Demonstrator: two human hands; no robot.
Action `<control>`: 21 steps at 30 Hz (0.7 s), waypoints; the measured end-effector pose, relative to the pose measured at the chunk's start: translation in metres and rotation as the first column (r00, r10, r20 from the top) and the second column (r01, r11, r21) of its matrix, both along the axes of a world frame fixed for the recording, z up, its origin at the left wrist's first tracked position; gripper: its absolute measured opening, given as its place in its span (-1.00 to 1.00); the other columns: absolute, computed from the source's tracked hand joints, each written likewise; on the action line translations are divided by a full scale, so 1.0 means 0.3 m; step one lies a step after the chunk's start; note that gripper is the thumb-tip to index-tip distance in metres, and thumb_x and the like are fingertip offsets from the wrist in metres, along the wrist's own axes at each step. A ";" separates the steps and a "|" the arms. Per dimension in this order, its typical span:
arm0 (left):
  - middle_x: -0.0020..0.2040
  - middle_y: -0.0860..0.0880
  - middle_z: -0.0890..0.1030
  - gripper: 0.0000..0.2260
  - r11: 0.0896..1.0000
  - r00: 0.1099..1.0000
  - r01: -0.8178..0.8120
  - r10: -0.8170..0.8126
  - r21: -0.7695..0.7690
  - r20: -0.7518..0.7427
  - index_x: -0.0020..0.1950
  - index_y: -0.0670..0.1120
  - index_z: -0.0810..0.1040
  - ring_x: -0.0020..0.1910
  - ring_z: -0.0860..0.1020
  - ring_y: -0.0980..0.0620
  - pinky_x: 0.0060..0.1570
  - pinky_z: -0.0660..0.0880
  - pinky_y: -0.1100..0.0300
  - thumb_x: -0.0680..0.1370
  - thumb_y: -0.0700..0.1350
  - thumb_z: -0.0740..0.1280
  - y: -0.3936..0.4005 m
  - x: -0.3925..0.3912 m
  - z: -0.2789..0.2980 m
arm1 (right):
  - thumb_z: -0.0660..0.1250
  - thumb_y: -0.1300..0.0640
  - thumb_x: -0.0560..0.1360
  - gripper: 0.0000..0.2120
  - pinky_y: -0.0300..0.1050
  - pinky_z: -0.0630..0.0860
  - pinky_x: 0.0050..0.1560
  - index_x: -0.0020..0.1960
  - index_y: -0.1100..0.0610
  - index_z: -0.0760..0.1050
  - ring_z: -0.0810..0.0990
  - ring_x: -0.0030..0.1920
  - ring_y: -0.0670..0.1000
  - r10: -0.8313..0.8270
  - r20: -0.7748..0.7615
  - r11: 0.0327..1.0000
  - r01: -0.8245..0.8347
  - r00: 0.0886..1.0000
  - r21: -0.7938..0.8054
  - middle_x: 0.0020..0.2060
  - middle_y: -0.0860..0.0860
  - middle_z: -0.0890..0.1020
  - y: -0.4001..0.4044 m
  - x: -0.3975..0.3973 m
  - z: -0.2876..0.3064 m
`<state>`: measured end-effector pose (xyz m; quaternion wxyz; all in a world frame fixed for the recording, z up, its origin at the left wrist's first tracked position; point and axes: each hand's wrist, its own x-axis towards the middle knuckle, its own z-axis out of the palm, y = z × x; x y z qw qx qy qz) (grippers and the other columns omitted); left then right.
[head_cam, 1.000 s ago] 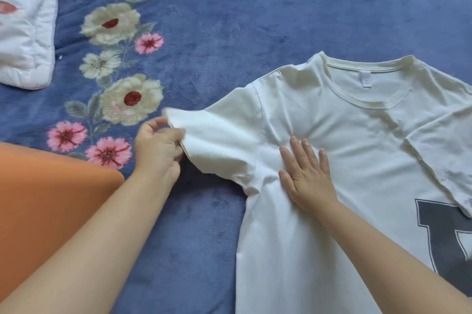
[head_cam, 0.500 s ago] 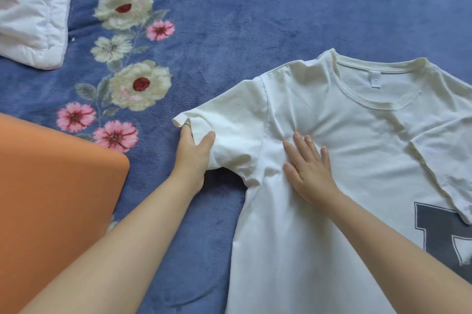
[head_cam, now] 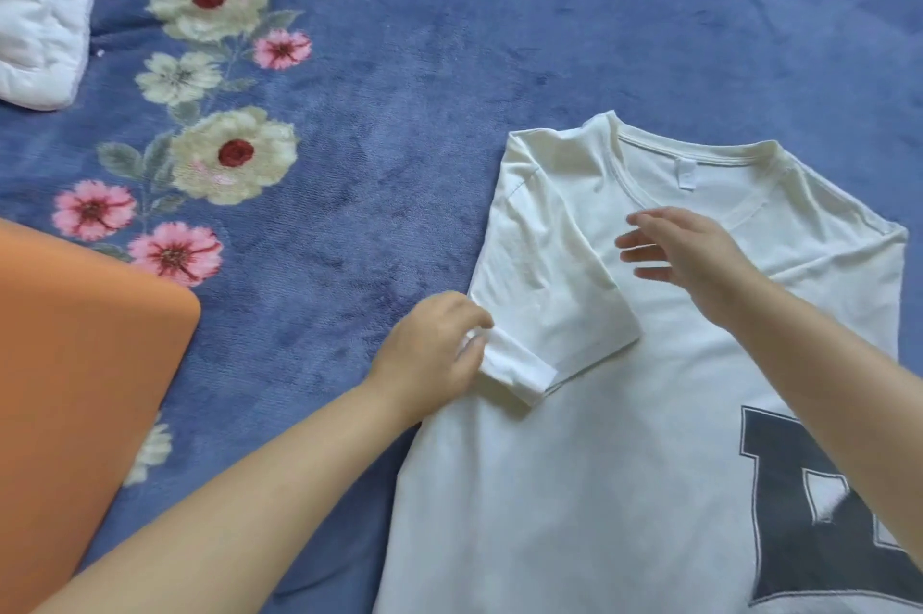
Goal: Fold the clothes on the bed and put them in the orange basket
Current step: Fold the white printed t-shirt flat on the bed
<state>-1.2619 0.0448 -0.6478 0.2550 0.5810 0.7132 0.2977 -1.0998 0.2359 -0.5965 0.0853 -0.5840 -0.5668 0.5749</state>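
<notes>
One shirt (head_cam: 624, 438) is lying face up on the bed (head_cam: 499, 39), its sleeve (head_cam: 549, 283) turned in over the chest. Left hand (head_cam: 434, 353) is pinching a small bunched fold at the sleeve's lower edge; right hand (head_cam: 694, 253) is hovering above the chest, fingers spread. Sleeve-folding appears under way; next, flattening that bunch. Basket (head_cam: 75, 388) is waiting nearby at left.

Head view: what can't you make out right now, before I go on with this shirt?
- T-shirt hem and dark print: cut off by bottom and right edges, right forearm covers part.
- Orange basket: only one corner shows; inside unseen.
- Right hand: motion-blurred, contact unclear.
- Left hand fingertips: blurred at sleeve cuff.
</notes>
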 end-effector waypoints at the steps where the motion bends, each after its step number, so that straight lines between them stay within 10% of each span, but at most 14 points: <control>1: -0.01 -0.06 0.54 -0.49 0.995 0.997 -0.082 0.081 -0.062 -0.012 0.10 -0.12 0.58 0.00 0.45 0.07 -0.06 0.36 0.25 0.37 0.16 0.09 -0.016 -0.012 -0.014 | 0.19 0.18 0.57 -0.91 -0.10 0.47 -0.03 -0.02 0.10 0.47 0.53 -0.10 0.02 0.068 0.062 0.997 -0.070 0.996 0.025 -0.14 0.04 0.55 -0.007 -0.027 -0.021; 4: 0.17 0.04 0.41 -0.34 0.932 0.998 -0.013 -0.009 -0.362 -0.059 0.36 0.05 0.37 0.20 0.37 0.06 0.06 0.32 0.22 0.29 0.27 0.17 -0.063 -0.031 -0.035 | 0.25 0.09 0.54 -0.68 -0.14 0.44 0.00 0.28 0.12 0.41 0.48 0.02 0.01 0.176 0.181 0.970 -0.202 0.968 0.138 0.07 0.04 0.51 -0.026 -0.119 -0.082; 8: 0.06 0.00 0.47 -0.56 0.961 0.994 0.037 -0.065 -0.273 -0.092 0.31 0.19 0.35 0.08 0.46 -0.01 -0.09 0.36 0.17 0.42 0.11 0.16 -0.057 -0.031 -0.062 | 0.24 0.05 0.54 -0.49 -0.05 0.37 0.26 0.43 0.15 0.22 0.42 0.28 0.07 0.254 0.262 0.912 -0.321 0.931 0.256 0.30 0.11 0.41 0.002 -0.264 -0.133; 15: -0.30 -0.05 0.48 -0.89 0.994 0.990 0.106 -0.102 0.030 -0.094 -0.11 0.04 0.38 -0.28 0.32 0.09 -0.42 0.34 0.25 0.39 -0.11 0.15 -0.099 -0.038 -0.159 | 0.15 0.30 0.51 -0.63 -0.48 0.29 -0.44 0.30 0.14 0.38 0.37 -0.33 -0.15 0.223 0.298 0.874 -0.325 0.928 0.360 -0.31 -0.14 0.34 0.131 -0.405 -0.192; 21: -0.30 -0.08 0.47 -0.87 0.993 0.993 0.115 -0.116 0.037 0.014 -0.12 0.03 0.40 -0.27 0.32 0.07 -0.27 0.27 0.29 0.40 -0.16 0.16 -0.112 -0.045 -0.200 | 0.29 0.25 0.45 -0.66 -0.29 0.32 -0.26 0.22 0.17 0.45 0.43 -0.10 -0.04 0.211 0.285 0.867 -0.314 0.935 0.387 -0.28 -0.10 0.44 0.147 -0.426 -0.263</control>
